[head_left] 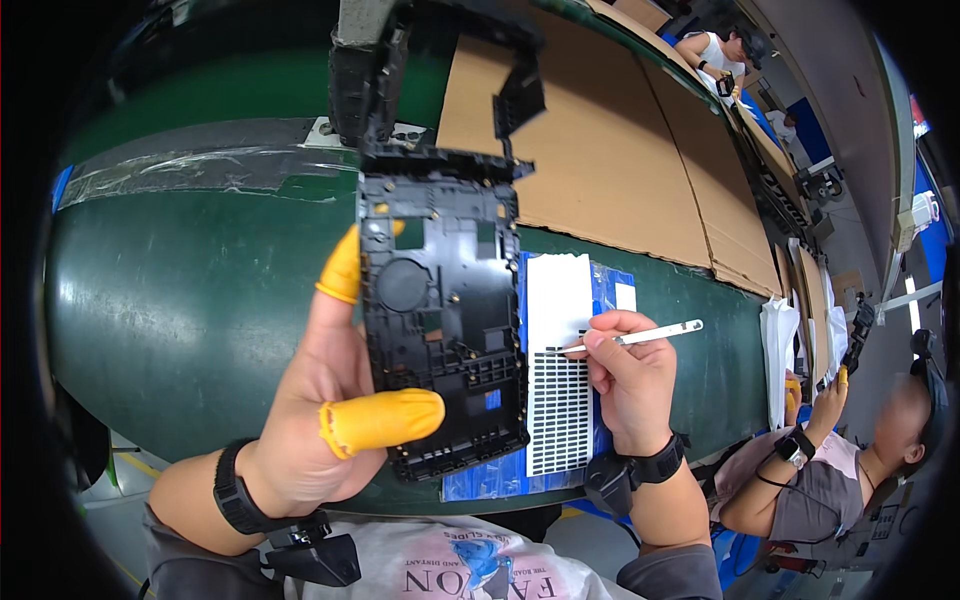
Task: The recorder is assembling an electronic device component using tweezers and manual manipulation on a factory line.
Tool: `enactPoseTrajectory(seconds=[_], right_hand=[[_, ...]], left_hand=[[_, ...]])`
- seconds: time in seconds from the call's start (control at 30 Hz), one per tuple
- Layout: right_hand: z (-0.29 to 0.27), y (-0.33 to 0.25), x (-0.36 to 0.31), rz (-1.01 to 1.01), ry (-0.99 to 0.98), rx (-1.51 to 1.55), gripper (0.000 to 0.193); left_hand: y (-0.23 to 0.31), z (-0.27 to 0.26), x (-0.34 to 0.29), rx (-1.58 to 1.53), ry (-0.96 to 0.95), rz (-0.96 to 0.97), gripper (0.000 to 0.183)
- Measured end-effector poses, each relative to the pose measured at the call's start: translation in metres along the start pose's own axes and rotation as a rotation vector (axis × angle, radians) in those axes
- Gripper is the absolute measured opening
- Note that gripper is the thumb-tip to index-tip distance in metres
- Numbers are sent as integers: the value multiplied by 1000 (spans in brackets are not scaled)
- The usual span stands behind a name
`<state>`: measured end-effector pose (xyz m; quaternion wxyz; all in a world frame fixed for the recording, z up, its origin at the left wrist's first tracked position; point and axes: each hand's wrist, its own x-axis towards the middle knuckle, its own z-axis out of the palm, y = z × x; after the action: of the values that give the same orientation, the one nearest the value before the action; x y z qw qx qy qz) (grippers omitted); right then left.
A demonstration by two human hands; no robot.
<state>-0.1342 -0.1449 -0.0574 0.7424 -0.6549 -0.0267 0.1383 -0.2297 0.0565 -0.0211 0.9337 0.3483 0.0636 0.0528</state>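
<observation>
My left hand point(325, 400), with yellow finger cots on its thumb and a finger, grips a black plastic housing point(470, 290) by its left side. The housing is held up above the bench, its ribbed inner side showing with cut-outs and small brass-coloured spots. Between the fingers of my right hand point(632, 375) is a pair of slim white tweezers point(660, 332). Their tip points left, at the upper rows of a white sheet of small black stickers point(560, 410). This sheet lies on a blue-wrapped board point(500, 480), partly hidden behind the housing.
A large cardboard sheet point(590, 150) covers the far part of the green bench point(200, 290). Behind the housing stands a dark post point(352, 80). To the right, a co-worker point(810, 470) holds a black part, and another person point(715, 60) works farther back.
</observation>
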Motion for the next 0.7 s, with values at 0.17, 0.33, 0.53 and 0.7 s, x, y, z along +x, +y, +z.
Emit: enactPoseTrajectory(seconds=[0.17, 0.33, 0.53, 0.7], right_hand=[[0, -3, 0, 4, -10, 16, 13], [7, -46, -9, -177, -75, 137, 16], [62, -50, -34, -311, -266, 189, 17], [52, -31, -44, -423, -286, 72, 13]], left_hand=[[-8, -1, 0, -62, -88, -141, 91], [-18, -6, 2, -50, -199, -214, 97], [-18, -11, -4, 24, -290, -191, 97], [-20, -10, -6, -13, -349, -251, 95]])
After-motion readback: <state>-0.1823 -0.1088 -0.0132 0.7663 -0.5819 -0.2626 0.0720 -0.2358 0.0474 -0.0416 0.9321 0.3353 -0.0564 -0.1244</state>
